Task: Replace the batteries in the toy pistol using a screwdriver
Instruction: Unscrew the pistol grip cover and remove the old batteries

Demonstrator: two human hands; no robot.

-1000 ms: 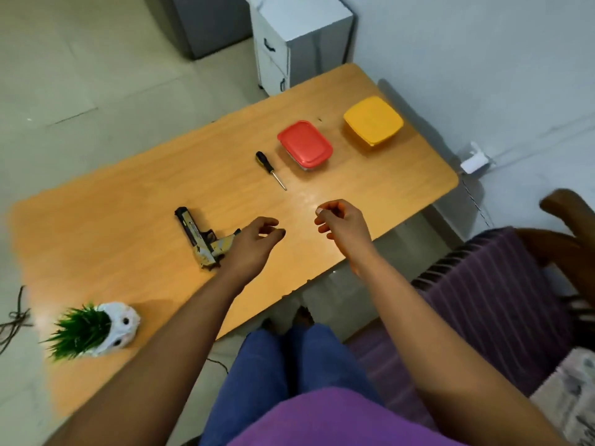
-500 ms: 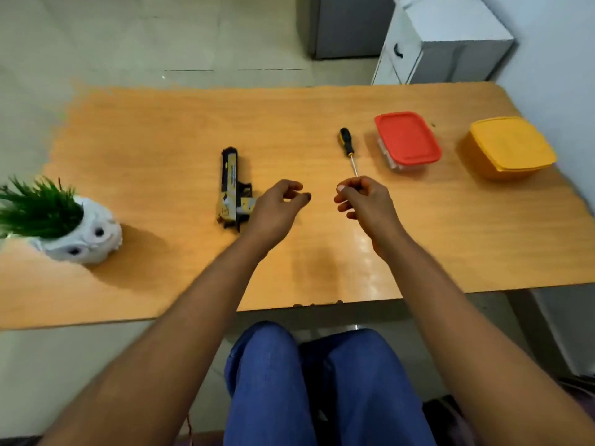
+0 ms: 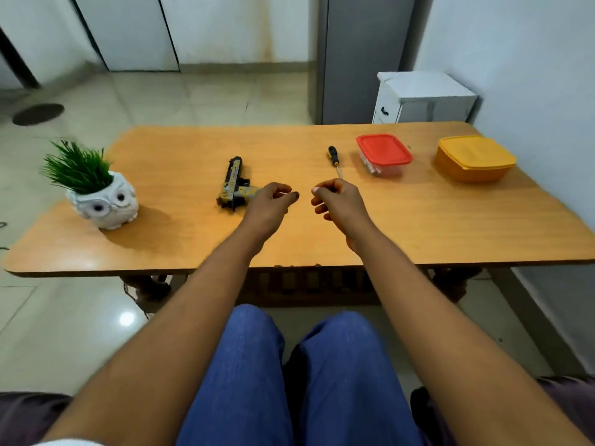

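Note:
A black and yellow toy pistol (image 3: 233,183) lies on the wooden table (image 3: 418,220), barrel pointing away from me. My left hand (image 3: 270,204) hovers just right of its grip, fingers loosely curled and holding nothing. A screwdriver (image 3: 334,160) with a black and yellow handle lies further right, its tip pointing toward me. My right hand (image 3: 338,202) hovers just below that tip, fingers loosely curled and empty. Both hands sit side by side above the table's middle.
A clear box with a red lid (image 3: 383,154) and a yellow lidded box (image 3: 475,159) stand at the right. A white owl pot with a green plant (image 3: 96,191) stands at the left. A white cabinet (image 3: 421,98) is behind the table.
My head has turned to face the table squarely, so the view has shifted. Both hands stay side by side over the table with the same loose curl.

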